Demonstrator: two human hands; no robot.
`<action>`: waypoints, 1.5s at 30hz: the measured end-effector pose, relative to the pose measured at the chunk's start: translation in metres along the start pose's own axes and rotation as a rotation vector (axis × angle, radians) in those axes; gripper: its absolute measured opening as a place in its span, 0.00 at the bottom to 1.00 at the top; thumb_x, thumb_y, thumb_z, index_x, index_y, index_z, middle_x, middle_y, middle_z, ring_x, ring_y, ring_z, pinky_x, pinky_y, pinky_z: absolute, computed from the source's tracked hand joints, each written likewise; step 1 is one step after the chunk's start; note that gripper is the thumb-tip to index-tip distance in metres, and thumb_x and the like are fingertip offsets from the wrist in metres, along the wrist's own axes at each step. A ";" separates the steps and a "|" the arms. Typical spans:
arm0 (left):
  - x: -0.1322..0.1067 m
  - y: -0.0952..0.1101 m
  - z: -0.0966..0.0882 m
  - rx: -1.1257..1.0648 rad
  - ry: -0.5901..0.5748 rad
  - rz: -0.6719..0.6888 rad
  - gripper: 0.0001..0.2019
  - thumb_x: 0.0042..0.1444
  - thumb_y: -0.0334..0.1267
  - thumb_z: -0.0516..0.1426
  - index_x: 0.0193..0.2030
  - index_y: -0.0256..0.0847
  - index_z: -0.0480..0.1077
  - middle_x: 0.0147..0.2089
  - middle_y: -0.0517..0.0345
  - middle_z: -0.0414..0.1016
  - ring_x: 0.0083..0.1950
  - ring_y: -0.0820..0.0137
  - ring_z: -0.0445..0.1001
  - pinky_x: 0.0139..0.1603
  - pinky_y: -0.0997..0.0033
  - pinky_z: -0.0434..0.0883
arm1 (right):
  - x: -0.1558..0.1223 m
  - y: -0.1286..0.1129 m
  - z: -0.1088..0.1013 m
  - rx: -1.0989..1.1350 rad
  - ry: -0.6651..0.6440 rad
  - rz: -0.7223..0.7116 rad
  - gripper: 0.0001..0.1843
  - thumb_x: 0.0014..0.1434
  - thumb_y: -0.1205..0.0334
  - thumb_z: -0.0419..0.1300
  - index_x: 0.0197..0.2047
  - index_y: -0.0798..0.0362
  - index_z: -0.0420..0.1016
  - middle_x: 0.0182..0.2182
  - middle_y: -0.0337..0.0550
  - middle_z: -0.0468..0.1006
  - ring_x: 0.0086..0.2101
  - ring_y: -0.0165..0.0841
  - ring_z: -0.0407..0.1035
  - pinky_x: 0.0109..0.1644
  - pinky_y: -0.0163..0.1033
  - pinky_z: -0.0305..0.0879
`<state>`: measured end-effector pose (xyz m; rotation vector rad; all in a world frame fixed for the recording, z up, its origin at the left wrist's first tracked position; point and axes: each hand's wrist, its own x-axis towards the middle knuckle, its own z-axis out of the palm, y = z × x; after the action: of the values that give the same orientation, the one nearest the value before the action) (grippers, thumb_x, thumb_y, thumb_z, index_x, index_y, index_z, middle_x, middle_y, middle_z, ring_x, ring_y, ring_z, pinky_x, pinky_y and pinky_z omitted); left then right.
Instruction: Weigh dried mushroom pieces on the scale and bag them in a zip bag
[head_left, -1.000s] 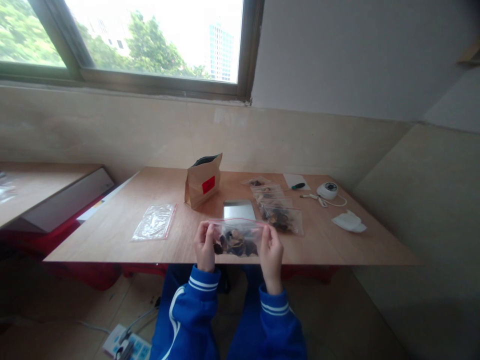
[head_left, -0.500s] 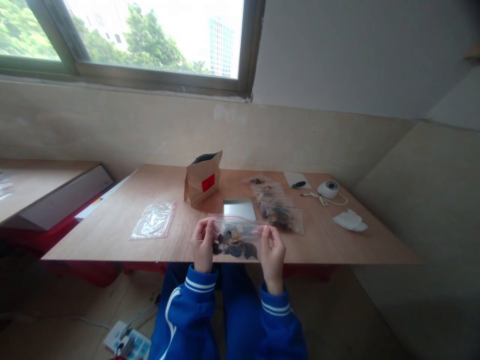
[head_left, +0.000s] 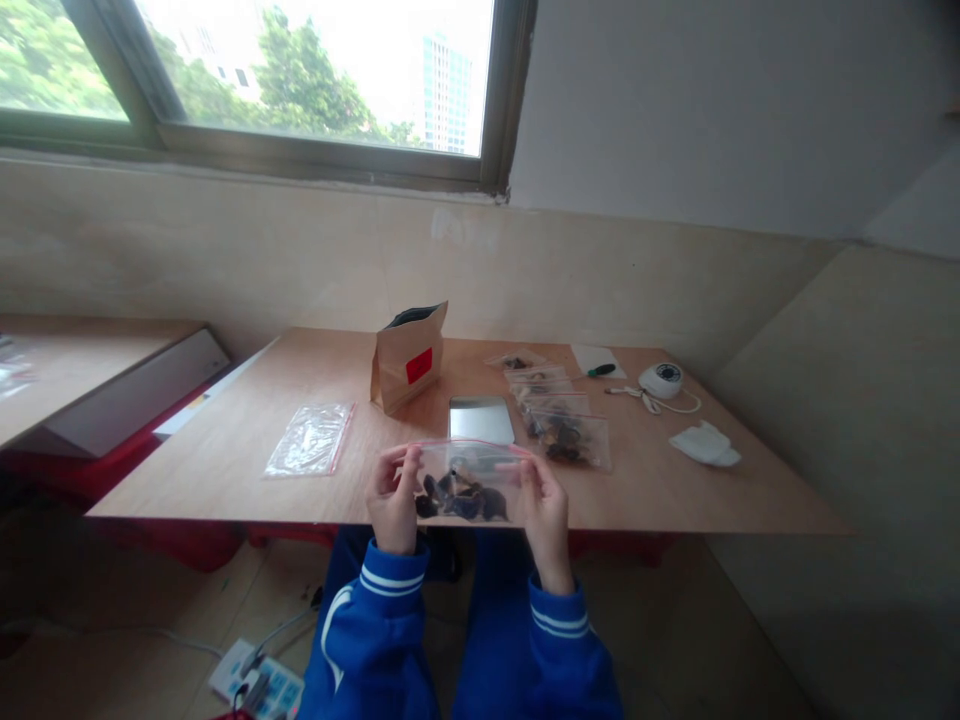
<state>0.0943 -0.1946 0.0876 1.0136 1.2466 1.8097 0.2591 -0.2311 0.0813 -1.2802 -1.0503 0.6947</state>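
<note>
Below the window, at the near edge of the wooden table (head_left: 225, 470), I held the zip bag (head_left: 465, 482) level, its long axis crosswise: left hand (head_left: 391, 500) pinching one end, right hand (head_left: 546, 505) the other.

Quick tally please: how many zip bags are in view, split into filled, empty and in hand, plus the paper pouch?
Filled zip bag held by the left hand and right hand: 1
Filled zip bags lying in a row on the table: about 4
Empty zip bags: 1
Brown paper pouch: 1
Total: about 7
</note>
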 end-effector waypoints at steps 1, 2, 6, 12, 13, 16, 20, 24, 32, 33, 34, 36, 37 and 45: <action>0.000 0.000 0.000 0.001 0.022 0.005 0.13 0.51 0.46 0.62 0.34 0.38 0.73 0.25 0.63 0.71 0.20 0.80 0.63 0.21 0.80 0.63 | 0.000 0.000 -0.001 0.025 -0.032 0.007 0.23 0.62 0.45 0.53 0.48 0.53 0.74 0.36 0.46 0.83 0.35 0.37 0.75 0.44 0.40 0.70; 0.000 0.000 0.001 0.003 0.042 0.009 0.13 0.51 0.46 0.62 0.34 0.37 0.73 0.25 0.63 0.70 0.20 0.80 0.63 0.21 0.80 0.62 | 0.000 0.001 -0.002 0.051 -0.061 0.017 0.23 0.61 0.45 0.54 0.50 0.53 0.73 0.37 0.46 0.83 0.38 0.37 0.76 0.45 0.41 0.70; 0.003 -0.004 -0.001 -0.006 0.049 -0.019 0.13 0.52 0.47 0.61 0.35 0.38 0.73 0.25 0.62 0.70 0.24 0.78 0.66 0.23 0.80 0.63 | 0.001 0.002 0.001 0.143 -0.105 0.083 0.20 0.59 0.47 0.58 0.47 0.53 0.74 0.37 0.47 0.83 0.42 0.40 0.76 0.49 0.44 0.70; 0.006 -0.012 -0.008 -0.037 -0.144 -0.103 0.15 0.54 0.49 0.59 0.37 0.38 0.72 0.30 0.60 0.71 0.32 0.75 0.70 0.33 0.78 0.67 | 0.004 0.005 0.007 0.177 -0.008 0.132 0.17 0.56 0.48 0.61 0.40 0.54 0.75 0.33 0.48 0.83 0.37 0.41 0.78 0.43 0.43 0.72; 0.005 -0.012 -0.009 -0.017 -0.163 -0.098 0.15 0.54 0.49 0.59 0.38 0.38 0.73 0.31 0.60 0.71 0.33 0.74 0.70 0.34 0.77 0.68 | 0.004 0.005 0.007 0.172 0.002 0.129 0.17 0.56 0.48 0.61 0.39 0.54 0.75 0.33 0.47 0.83 0.36 0.40 0.77 0.42 0.43 0.72; 0.004 -0.009 -0.012 0.029 -0.215 -0.057 0.14 0.53 0.48 0.60 0.38 0.38 0.73 0.31 0.60 0.71 0.32 0.74 0.69 0.34 0.77 0.67 | 0.004 0.004 0.005 0.171 0.024 0.086 0.15 0.56 0.50 0.62 0.38 0.54 0.75 0.32 0.46 0.82 0.34 0.38 0.77 0.42 0.42 0.71; 0.003 -0.007 -0.012 0.063 -0.271 -0.017 0.13 0.52 0.47 0.61 0.34 0.38 0.73 0.30 0.59 0.73 0.32 0.73 0.70 0.34 0.76 0.69 | 0.002 0.005 0.003 0.230 0.038 0.069 0.13 0.56 0.52 0.62 0.38 0.53 0.75 0.30 0.43 0.81 0.33 0.36 0.75 0.40 0.40 0.71; 0.006 -0.007 -0.014 0.084 -0.336 0.039 0.13 0.49 0.47 0.63 0.32 0.37 0.74 0.33 0.55 0.76 0.34 0.70 0.74 0.36 0.72 0.72 | 0.002 0.007 0.004 0.286 0.105 0.062 0.12 0.55 0.53 0.63 0.36 0.53 0.75 0.31 0.42 0.80 0.35 0.35 0.74 0.41 0.39 0.70; 0.009 -0.004 -0.024 0.233 -0.387 0.145 0.09 0.53 0.43 0.61 0.32 0.39 0.73 0.32 0.56 0.76 0.35 0.70 0.74 0.37 0.72 0.71 | 0.002 0.008 -0.001 0.227 0.161 0.115 0.16 0.53 0.50 0.64 0.36 0.55 0.76 0.35 0.47 0.80 0.37 0.37 0.74 0.44 0.41 0.68; 0.008 -0.004 -0.024 0.273 -0.376 0.168 0.09 0.54 0.44 0.60 0.33 0.39 0.73 0.33 0.57 0.75 0.35 0.70 0.74 0.37 0.72 0.71 | 0.002 0.007 -0.001 0.205 0.166 0.120 0.17 0.53 0.49 0.64 0.36 0.55 0.76 0.35 0.48 0.80 0.37 0.37 0.74 0.43 0.41 0.68; 0.008 -0.002 -0.023 0.312 -0.358 0.191 0.09 0.55 0.44 0.59 0.33 0.40 0.72 0.33 0.57 0.75 0.35 0.70 0.74 0.37 0.72 0.70 | 0.002 0.006 -0.001 0.185 0.171 0.121 0.17 0.53 0.49 0.64 0.36 0.55 0.76 0.35 0.48 0.80 0.37 0.37 0.74 0.43 0.41 0.68; 0.006 0.001 -0.021 0.373 -0.309 0.230 0.09 0.56 0.44 0.58 0.33 0.40 0.72 0.33 0.58 0.75 0.35 0.70 0.73 0.37 0.73 0.69 | 0.002 0.004 0.000 0.172 0.172 0.119 0.16 0.53 0.50 0.64 0.36 0.55 0.76 0.35 0.47 0.80 0.37 0.36 0.73 0.43 0.41 0.67; 0.005 0.002 -0.020 0.388 -0.287 0.236 0.10 0.56 0.45 0.58 0.33 0.40 0.71 0.32 0.58 0.74 0.35 0.71 0.73 0.37 0.73 0.69 | 0.002 0.003 0.001 0.190 0.168 0.117 0.16 0.53 0.50 0.64 0.36 0.55 0.75 0.35 0.46 0.80 0.37 0.36 0.73 0.44 0.40 0.67; -0.008 0.018 -0.005 0.132 -0.288 -0.020 0.19 0.54 0.56 0.56 0.32 0.39 0.68 0.25 0.62 0.70 0.27 0.73 0.70 0.27 0.77 0.67 | 0.000 -0.006 0.009 0.455 -0.026 0.163 0.17 0.55 0.50 0.63 0.45 0.51 0.74 0.37 0.42 0.78 0.38 0.32 0.72 0.43 0.37 0.69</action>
<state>0.0912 -0.2091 0.1021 1.2797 1.2029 1.5174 0.2502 -0.2286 0.0872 -0.9662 -0.7548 1.0113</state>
